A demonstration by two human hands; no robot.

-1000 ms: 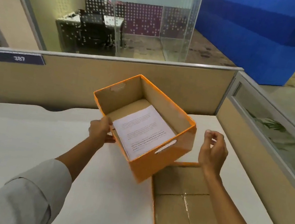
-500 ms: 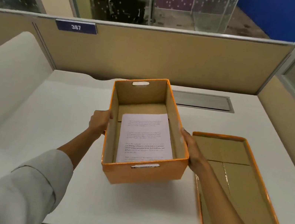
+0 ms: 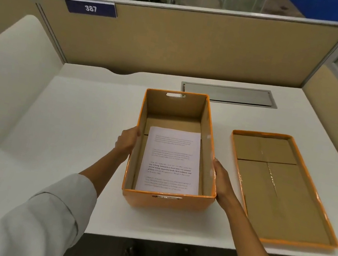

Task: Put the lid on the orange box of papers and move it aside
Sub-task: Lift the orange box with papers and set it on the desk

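The orange box stands upright on the white desk, open at the top, lengthwise away from me. A sheet of printed paper lies flat on its brown floor. My left hand presses the box's left wall and my right hand presses its right wall, so both hold the box between them. The orange lid lies upside down on the desk to the right of the box, its brown inside facing up, apart from the box.
A grey metal cable hatch is set in the desk behind the box. Beige partition walls with a blue "387" tag close the back and right. The desk's front edge runs just below the lid.
The box was tilted in the air with only my left hand on it; it now stands level on the desk with both hands on its sides. My view tipped down.
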